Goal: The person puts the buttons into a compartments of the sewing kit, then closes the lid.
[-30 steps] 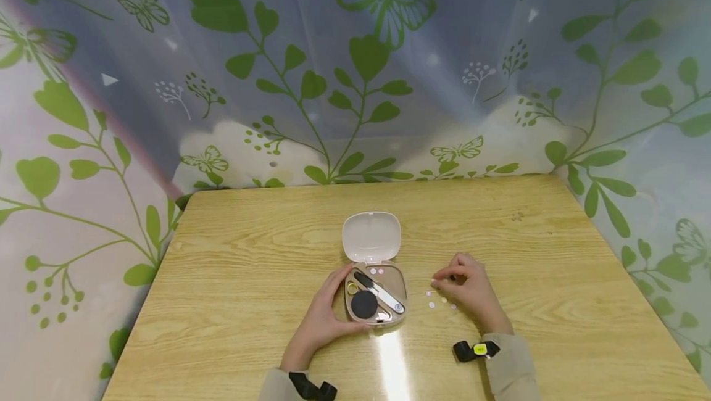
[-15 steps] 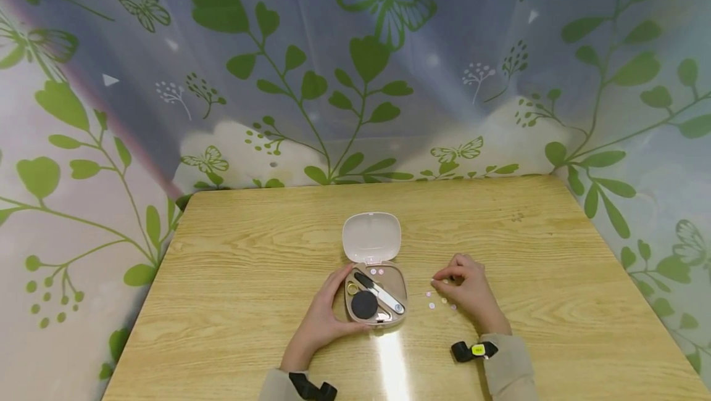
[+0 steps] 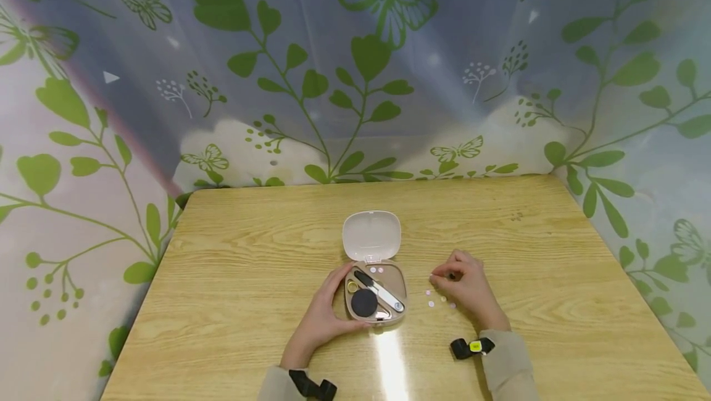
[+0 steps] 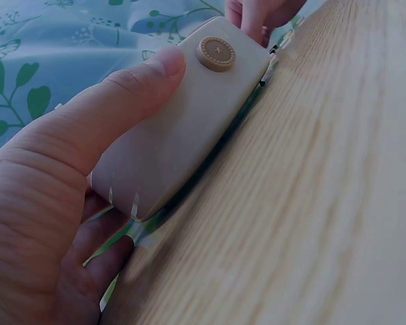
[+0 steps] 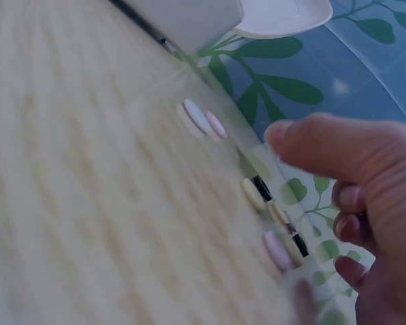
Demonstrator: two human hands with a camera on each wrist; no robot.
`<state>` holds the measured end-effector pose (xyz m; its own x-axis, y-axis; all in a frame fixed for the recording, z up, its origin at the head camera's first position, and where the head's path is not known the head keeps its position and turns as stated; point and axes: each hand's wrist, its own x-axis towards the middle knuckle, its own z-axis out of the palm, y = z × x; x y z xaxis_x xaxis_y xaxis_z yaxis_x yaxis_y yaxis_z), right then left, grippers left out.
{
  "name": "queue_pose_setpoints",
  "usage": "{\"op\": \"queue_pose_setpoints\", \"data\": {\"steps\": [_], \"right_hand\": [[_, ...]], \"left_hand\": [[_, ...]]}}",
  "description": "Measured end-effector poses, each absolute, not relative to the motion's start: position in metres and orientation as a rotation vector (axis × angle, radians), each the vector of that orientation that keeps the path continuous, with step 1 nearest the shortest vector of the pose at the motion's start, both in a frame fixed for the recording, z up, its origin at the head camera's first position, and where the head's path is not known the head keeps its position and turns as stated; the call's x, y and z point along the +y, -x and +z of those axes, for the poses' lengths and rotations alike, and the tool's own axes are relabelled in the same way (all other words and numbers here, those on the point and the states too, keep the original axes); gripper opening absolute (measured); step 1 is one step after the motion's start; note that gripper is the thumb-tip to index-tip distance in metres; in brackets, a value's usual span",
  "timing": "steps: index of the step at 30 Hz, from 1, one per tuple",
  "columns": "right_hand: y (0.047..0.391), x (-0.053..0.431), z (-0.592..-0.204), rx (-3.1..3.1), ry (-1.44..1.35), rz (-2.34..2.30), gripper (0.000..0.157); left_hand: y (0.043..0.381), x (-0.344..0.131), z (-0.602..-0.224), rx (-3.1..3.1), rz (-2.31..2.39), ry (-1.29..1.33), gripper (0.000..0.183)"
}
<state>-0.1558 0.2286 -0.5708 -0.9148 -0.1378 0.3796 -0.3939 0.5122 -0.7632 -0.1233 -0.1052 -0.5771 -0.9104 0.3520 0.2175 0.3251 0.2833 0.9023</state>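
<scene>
My left hand grips the left side of a small beige sewing box, thumb along the front and fingers toward the back. In the left wrist view the thumb lies on the box's front wall beside a button-shaped catch. Inside the box are white-handled snips, a round black pad, a gold ring and two small buttons. To the right, my right hand pinches a small pale button between thumb and forefinger, just above the table.
Several loose pastel buttons lie on the wooden table under and in front of the right hand. The box's lid stands open toward the back. A patterned curtain hangs behind the table.
The right hand has shifted very slightly to the left and away, keeping its pinch. My left hand and the box have stayed put.
</scene>
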Motion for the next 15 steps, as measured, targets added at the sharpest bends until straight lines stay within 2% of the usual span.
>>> {"op": "queue_pose_setpoints", "data": {"steps": [9,15], "right_hand": [[0.158,0.215,-0.542,-2.366,-0.62,1.332,0.018],[0.153,0.2,-0.509,-2.336,-0.671,1.322,0.012]], "left_hand": [[0.123,-0.105,-0.576,2.495,1.738,-0.66,0.115],[0.125,-0.107,-0.577,2.482,1.746,-0.712,0.115]]}}
